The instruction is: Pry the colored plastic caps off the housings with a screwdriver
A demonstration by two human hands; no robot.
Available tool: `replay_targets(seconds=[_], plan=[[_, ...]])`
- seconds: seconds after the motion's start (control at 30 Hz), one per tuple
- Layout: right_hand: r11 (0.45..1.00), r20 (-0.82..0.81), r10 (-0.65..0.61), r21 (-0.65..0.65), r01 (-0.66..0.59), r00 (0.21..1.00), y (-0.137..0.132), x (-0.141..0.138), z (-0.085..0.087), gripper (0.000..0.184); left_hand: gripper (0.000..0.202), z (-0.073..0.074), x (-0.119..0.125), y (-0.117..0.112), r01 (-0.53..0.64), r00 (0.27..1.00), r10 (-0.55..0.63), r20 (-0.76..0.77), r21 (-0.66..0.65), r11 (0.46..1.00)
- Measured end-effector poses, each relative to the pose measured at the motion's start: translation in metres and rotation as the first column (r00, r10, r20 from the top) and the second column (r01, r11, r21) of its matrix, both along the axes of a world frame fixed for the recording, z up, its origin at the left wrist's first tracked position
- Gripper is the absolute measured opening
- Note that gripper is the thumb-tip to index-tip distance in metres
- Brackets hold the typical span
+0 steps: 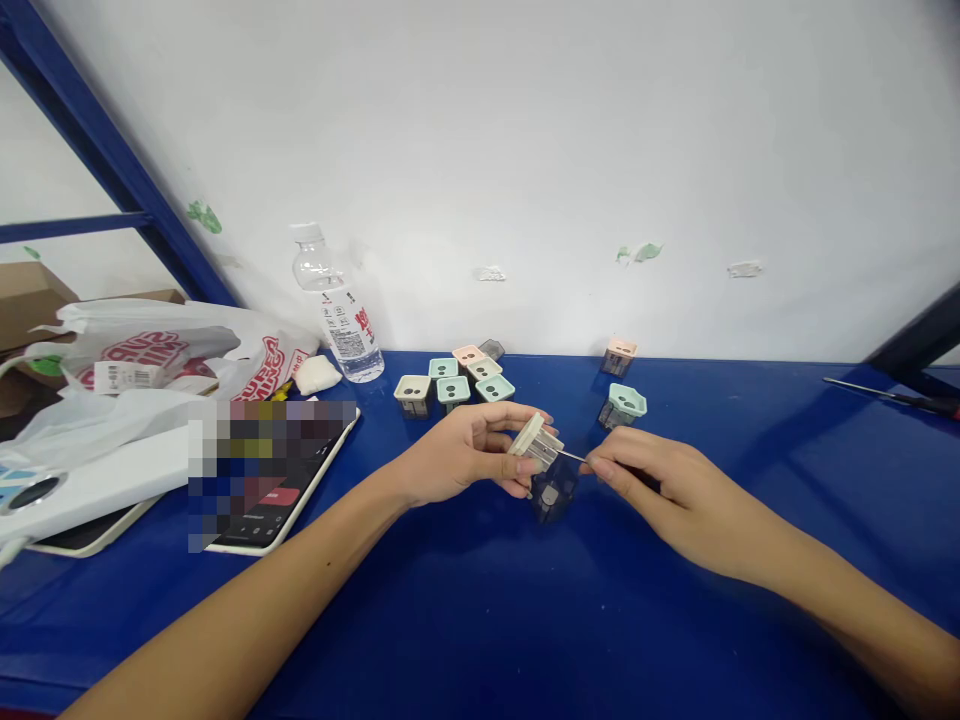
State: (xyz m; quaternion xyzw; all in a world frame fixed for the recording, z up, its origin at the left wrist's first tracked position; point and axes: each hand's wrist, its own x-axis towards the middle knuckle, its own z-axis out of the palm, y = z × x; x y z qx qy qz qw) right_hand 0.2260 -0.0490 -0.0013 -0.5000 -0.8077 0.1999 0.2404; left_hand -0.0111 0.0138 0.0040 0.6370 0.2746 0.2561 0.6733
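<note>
My left hand (480, 450) is closed around the cream top of a pencil sharpener (529, 436), tilted so that its metal blade block faces right. A thin metal shaft (571, 456), like a small screwdriver's, touches or nearly touches that block. Its other end is pinched between the thumb and fingers of my right hand (660, 485), which hide the handle. Just below sits a dark see-through sharpener container (553, 495) on the table. Behind my right hand stand a mint sharpener (626, 402) and a pink sharpener (620, 356).
Several two-hole sharpeners (452, 390) cluster behind my left hand. A water bottle (341, 310) leans near the wall. Phones (300, 490), a white power bank (112, 475) and plastic bags (172, 350) fill the left side. Another thin screwdriver (874, 391) lies far right on the blue table (600, 630).
</note>
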Motion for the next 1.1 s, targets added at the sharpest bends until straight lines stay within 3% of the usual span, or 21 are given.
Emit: replay_targets(seconds=[0.2, 0.4, 0.73, 1.1], plan=[[0.997, 0.004, -0.024, 0.071, 0.024, 1.0, -0.004, -0.003, 0.001, 0.036, 0.05, -0.003, 0.003, 0.001, -0.075, 0.997, 0.072, 0.041, 0.078, 0.994], [0.996, 0.011, -0.072, 0.053, 0.072, 0.997, -0.006, -0.005, 0.002, 0.04, 0.042, -0.001, 0.003, 0.0, -0.079, 0.996, 0.073, 0.051, 0.134, 0.988], [0.999, -0.001, -0.039, 0.018, 0.039, 0.999, -0.009, -0.01, 0.002, 0.041, 0.05, -0.011, 0.004, 0.0, -0.125, 0.992, 0.129, 0.0, 0.239, 0.963], [0.999, -0.024, -0.045, -0.015, 0.044, 0.999, -0.01, -0.01, 0.001, 0.042, 0.049, -0.008, 0.004, -0.003, -0.122, 0.99, 0.137, -0.028, 0.304, 0.945]])
